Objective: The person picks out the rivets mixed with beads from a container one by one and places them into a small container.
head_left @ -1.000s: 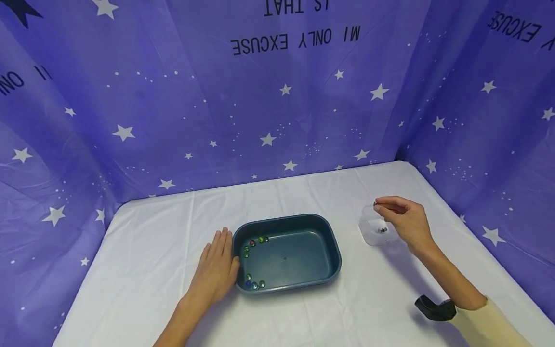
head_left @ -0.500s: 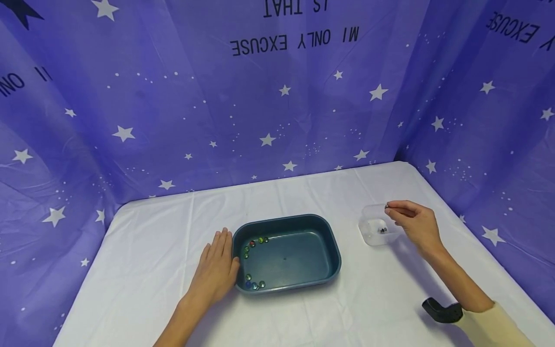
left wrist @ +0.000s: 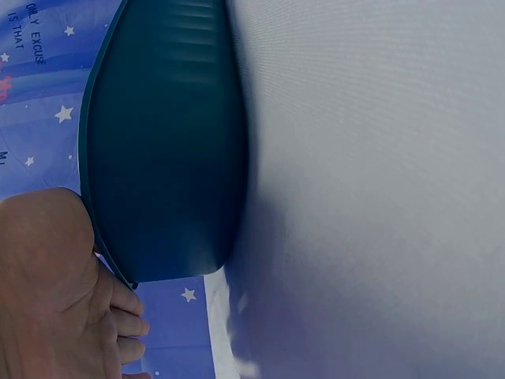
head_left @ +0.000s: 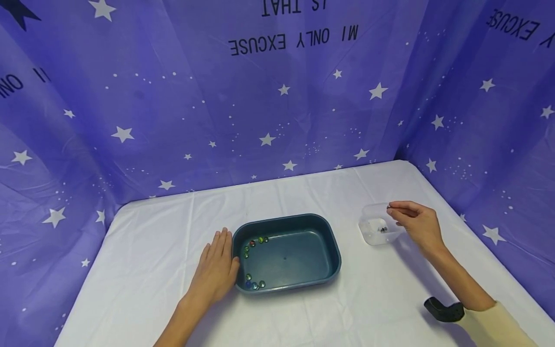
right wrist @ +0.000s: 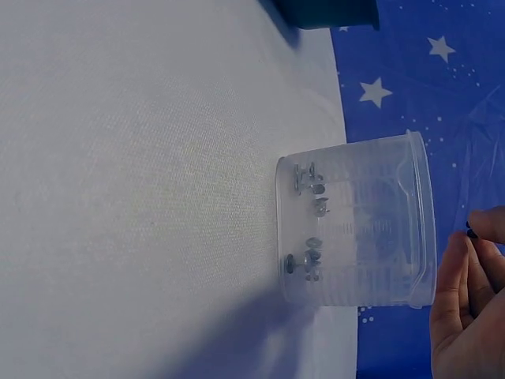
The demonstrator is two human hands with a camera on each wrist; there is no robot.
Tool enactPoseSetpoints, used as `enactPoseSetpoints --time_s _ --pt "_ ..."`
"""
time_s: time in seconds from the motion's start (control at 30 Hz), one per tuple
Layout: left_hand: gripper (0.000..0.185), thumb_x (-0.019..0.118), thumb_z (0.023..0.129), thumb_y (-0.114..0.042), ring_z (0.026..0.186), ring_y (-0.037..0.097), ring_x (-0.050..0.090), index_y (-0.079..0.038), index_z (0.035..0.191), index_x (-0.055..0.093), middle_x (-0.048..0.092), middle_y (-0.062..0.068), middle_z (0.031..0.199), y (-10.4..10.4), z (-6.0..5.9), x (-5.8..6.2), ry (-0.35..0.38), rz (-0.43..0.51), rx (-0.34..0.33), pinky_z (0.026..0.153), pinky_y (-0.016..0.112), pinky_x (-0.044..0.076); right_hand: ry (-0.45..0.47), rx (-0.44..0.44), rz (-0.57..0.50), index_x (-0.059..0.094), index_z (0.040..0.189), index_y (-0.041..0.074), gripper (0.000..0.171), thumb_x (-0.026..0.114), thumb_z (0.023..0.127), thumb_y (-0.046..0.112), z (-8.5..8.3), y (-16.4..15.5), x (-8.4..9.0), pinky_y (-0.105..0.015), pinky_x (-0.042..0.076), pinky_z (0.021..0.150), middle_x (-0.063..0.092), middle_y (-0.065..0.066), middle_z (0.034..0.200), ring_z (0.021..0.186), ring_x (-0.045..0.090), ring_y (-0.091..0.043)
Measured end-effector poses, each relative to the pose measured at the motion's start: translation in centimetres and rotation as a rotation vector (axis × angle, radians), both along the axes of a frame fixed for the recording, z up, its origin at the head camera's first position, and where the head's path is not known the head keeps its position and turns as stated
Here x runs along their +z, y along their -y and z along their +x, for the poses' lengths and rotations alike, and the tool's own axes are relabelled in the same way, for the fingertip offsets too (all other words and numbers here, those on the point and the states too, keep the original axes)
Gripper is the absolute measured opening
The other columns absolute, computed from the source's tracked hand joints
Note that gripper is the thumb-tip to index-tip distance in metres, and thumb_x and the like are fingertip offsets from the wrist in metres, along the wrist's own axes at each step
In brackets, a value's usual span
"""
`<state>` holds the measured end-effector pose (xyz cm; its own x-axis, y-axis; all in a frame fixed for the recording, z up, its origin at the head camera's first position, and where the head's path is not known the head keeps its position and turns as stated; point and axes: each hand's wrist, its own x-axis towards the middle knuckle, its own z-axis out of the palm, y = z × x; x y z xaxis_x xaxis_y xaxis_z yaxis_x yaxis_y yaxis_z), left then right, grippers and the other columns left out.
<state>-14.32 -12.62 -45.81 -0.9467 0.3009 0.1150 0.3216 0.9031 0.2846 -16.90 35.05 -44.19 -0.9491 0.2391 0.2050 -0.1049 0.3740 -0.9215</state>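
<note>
My left hand [head_left: 215,267] rests with its fingers straight along the left side of a dark teal plastic basin [head_left: 286,288], thumb at the rim. Several glass marbles [head_left: 246,249] lie inside the basin along its left end. In the left wrist view the hand [left wrist: 55,292] is at the basin's rim [left wrist: 85,150]. Between thumb and forefinger, my right hand [head_left: 418,224] pinches a small dark round bead [right wrist: 471,230], mostly covered by the fingertips. The hand is just above the rim of a clear plastic tub [right wrist: 355,225], where several small dark shiny pieces [right wrist: 313,257] lie on the bottom.
A white cloth [head_left: 173,231] covers the table. Purple star-printed curtains [head_left: 243,106] rise behind it and at both sides. A black curved device [head_left: 444,310] is at the right wrist, by the cream sleeve [head_left: 490,327].
My right hand has shifted slightly right across the tub, still pinching the small bead, and now covers less of the tub's left part. The left hand and basin have stayed put.
</note>
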Motion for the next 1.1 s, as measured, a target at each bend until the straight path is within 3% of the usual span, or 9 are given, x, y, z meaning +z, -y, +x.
enactPoseSetpoints --time_s 0.6,0.8,1.1 --pt "0.064 0.052 0.101 -0.020 0.147 0.041 0.020 0.012 0.150 0.029 0.026 0.027 0.158 0.03 -0.05 0.04 -0.011 -0.004 -0.004 0.115 0.059 0.020 -0.016 0.021 0.027 0.065 0.113 -0.015 0.033 0.072 0.093 0.010 -0.05 0.06 -0.11 -0.016 0.054 0.064 0.075 0.002 0.091 0.079 0.069 -0.002" --pt "0.063 0.052 0.101 -0.020 0.147 0.041 0.020 0.012 0.150 0.029 0.026 0.027 0.158 0.06 -0.13 0.06 -0.012 -0.002 -0.006 0.115 0.059 0.020 -0.018 0.021 0.029 0.065 0.113 -0.016 0.035 0.073 0.092 0.012 -0.05 0.08 0.02 -0.016 0.053 0.064 0.075 -0.007 0.091 0.078 0.068 0.000" --pt "0.064 0.051 0.101 -0.021 0.147 0.041 0.019 0.012 0.151 0.028 0.025 0.027 0.158 0.06 -0.18 0.02 -0.002 -0.001 -0.001 0.115 0.059 0.019 -0.019 0.016 0.029 0.064 0.114 -0.016 0.037 0.073 0.092 0.012 -0.07 0.03 0.03 -0.016 0.053 0.064 0.075 -0.008 0.091 0.078 0.067 0.000"
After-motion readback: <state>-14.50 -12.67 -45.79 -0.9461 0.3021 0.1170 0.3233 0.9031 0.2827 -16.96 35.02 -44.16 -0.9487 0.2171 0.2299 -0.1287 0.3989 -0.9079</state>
